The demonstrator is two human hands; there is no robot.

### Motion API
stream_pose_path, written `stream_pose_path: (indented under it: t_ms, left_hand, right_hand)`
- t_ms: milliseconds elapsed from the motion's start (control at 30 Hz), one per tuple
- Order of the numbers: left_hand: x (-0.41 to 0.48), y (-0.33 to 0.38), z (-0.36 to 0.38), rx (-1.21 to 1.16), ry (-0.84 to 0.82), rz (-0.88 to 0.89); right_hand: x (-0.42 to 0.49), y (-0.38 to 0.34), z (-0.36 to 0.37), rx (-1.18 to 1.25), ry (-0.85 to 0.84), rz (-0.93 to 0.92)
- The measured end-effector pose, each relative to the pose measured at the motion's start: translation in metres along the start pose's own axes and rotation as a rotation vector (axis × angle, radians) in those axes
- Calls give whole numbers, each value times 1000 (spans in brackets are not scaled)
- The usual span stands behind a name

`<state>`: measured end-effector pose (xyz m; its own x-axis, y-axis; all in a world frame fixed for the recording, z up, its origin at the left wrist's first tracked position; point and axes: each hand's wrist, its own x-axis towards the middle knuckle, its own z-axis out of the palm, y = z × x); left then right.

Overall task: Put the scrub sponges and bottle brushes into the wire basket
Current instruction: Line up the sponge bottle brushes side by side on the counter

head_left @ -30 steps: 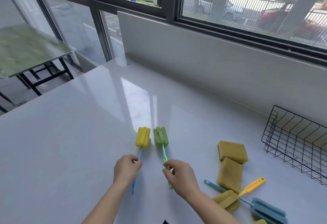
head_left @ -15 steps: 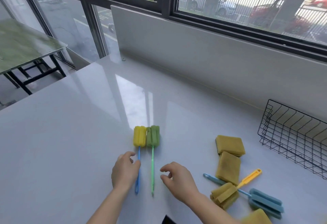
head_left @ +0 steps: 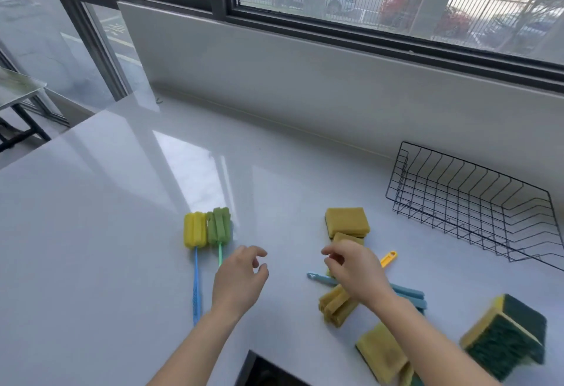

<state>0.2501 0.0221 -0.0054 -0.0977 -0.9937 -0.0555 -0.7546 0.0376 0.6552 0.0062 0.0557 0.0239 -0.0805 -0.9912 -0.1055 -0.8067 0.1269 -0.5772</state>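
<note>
**Wire basket empty, every sponge and brush still on the counter**

The wire basket (head_left: 476,205) stands at the right, by the wall under the window, and nothing shows inside it. By that judgement the task has not got past its start: all the items remain to be moved.

Farthest left of the basket lie two bottle brushes side by side, heads touching: the yellow-headed brush (head_left: 195,234) and the green-headed brush (head_left: 219,229). Just right of their handles the left hand (head_left: 239,282) hovers with fingers loosely curled and parted, holding nothing.

Nearer the basket, the right hand (head_left: 354,272) hangs over a small heap, fingers half open and empty. Under and around it lie a yellow sponge (head_left: 347,222), a blue brush (head_left: 407,295) and a yellow brush (head_left: 335,306).

Nearest the viewer, below the basket, sit a green-backed sponge (head_left: 506,335) and another sponge (head_left: 381,352).
</note>
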Motion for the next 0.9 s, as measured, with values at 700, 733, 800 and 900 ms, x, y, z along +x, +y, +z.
stream_pose_path:
  t_ms: [700, 733, 800, 900]
  left_hand:
    - [36, 63, 87, 366, -502, 286]
    - [37, 64, 88, 362, -509, 282]
    - [38, 63, 88, 345, -508, 274]
    - [36, 60, 88, 315, -489, 258]
  right_hand:
    - [31, 109, -64, -623, -404, -173]
    - [34, 110, -64, -639, -421, -184]
    - [38, 113, -63, -665, -455, -216]
    - [41, 118, -60, -700, -467, -271]
